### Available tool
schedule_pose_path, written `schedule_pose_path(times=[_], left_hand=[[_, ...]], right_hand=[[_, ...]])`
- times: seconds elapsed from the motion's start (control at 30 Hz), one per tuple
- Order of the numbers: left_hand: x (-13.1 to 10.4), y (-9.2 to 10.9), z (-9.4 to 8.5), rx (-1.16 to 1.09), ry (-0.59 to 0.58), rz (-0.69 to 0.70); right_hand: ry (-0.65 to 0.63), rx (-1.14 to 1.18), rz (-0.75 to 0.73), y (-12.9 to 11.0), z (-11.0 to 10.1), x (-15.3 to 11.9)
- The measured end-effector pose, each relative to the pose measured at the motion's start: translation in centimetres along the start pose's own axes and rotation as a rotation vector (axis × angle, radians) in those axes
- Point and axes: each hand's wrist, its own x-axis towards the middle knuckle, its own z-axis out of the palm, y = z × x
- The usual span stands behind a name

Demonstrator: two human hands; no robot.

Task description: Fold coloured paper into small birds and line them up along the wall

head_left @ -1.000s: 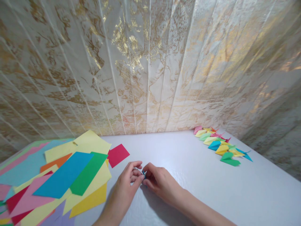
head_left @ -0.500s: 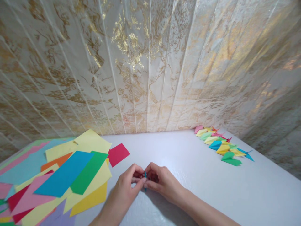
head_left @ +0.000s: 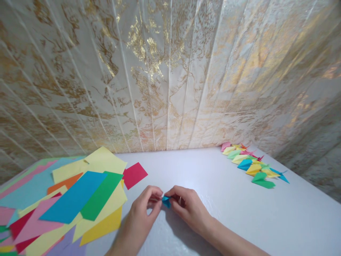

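Note:
A small piece of folded blue paper [head_left: 166, 202] is between my two hands, just above the white table. My right hand [head_left: 189, 203] pinches its right side between thumb and fingers. At its left edge are the fingertips of my left hand [head_left: 146, 208], thumb and curled fingers closed in against the paper's tip. The fingers cover part of the folded piece, so its full shape does not show. Nearest to my left hand on the table lies a red paper square [head_left: 135, 175].
Loose coloured paper sheets overlap at the left, with a blue strip [head_left: 73, 196] and a green strip [head_left: 102, 195] on top. Several folded paper cranes line the right side, a green one [head_left: 263, 180] nearest. Gold-patterned white curtain [head_left: 167, 78] hangs behind the white table [head_left: 239, 220].
The blue paper has turned from edge-on to showing a broader folded face. My hands have moved slightly apart, the right one a little to the right.

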Motion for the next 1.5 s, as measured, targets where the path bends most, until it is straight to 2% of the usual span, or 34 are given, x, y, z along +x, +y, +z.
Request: schedule_pose_path(times=[0.1,0.17,0.23,0.33,0.43,0.53,0.73,0.93,1.07,1.27,1.37,1.5], left_hand=[[0.0,0.6,0.0,-0.179,-0.054,-0.136],[0.0,1.2,0.3,-0.359,-0.153,-0.222],[-0.1,1.7,0.6,-0.463,-0.215,-0.246],[-0.2,2.2,0.8,-0.462,-0.194,-0.236],[-0.1,2.5,0.6,-0.432,-0.133,-0.225],[-0.2,2.5,0.3,-0.385,-0.068,-0.188],[-0.5,1.9,0.6,-0.163,-0.06,-0.113],[-0.8,2.2,0.8,-0.017,-0.036,-0.057],[-1.0,2.2,0.8,0.061,-0.076,-0.104],[-0.8,1.8,1.0,0.144,-0.031,-0.115],[-0.9,2.3,0.8,0.143,-0.042,-0.075],[-1.1,2.8,0.4,0.085,-0.116,0.001]], right_hand=[[0.111,0.022,-0.132,0.5,-0.3,-0.1],[0.135,0.001,-0.233,0.6,-0.4,-0.1],[0.137,-0.01,-0.313,0.6,-0.4,-0.2],[0.148,-0.016,-0.415,0.6,-0.2,-0.2],[0.136,0.027,-0.451,0.5,0.0,-0.2],[0.126,0.117,-0.403,0.2,0.0,-0.2],[0.137,0.335,-0.055,-0.5,0.3,0.2],[0.104,0.608,0.124,-0.4,0.8,0.4],[0.04,0.784,0.195,-0.2,0.9,0.7],[0.01,0.833,0.269,-0.3,0.9,0.8],[0.022,0.889,0.289,-0.5,0.9,0.7],[0.003,0.979,0.321,-0.7,1.0,0.6]])
